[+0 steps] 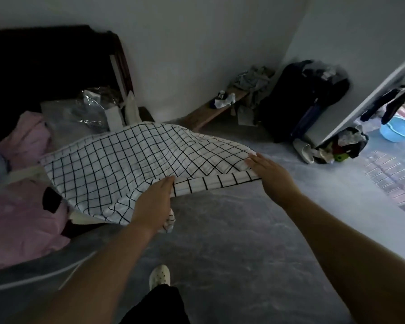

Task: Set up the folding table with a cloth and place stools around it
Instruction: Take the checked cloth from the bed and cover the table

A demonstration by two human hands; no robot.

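**Position of the cloth.** The checked cloth (117, 164) is spread out at arm's reach in front of the person. Its long axis runs left to right across the view. The far-left end reaches over the bed (21, 218) and the right end stands over the bare floor (220, 230). The middle billows upward, so the cloth is not yet lying flat. Whether the folding desk is under it cannot be told (the cloth hides whatever is beneath). No stools can be identified in this view.

**Hands.** Both hands are on the near hem (220, 182), which faces the person.
- The left hand (153, 202) grips the hem left of centre. Its fingers (167, 181) curl over the edge, and a loose flap hangs below the wrist.
- The right hand (269, 171) lies palm down on the near right corner. Its fingers (253, 160) are straight and flat on the fabric, pressing rather than pinching.

**Governing relation.** The bulk of the cloth lies forward and to the left of both hands, so the hands control only the near edge. The right corner is already under the right hand. The far-left end is well apart from both hands, and the left hand is the nearer one.

**Assessment.** The next move probably calls for drawing the hem taut along the long axis and then lowering it to flatten the billow.
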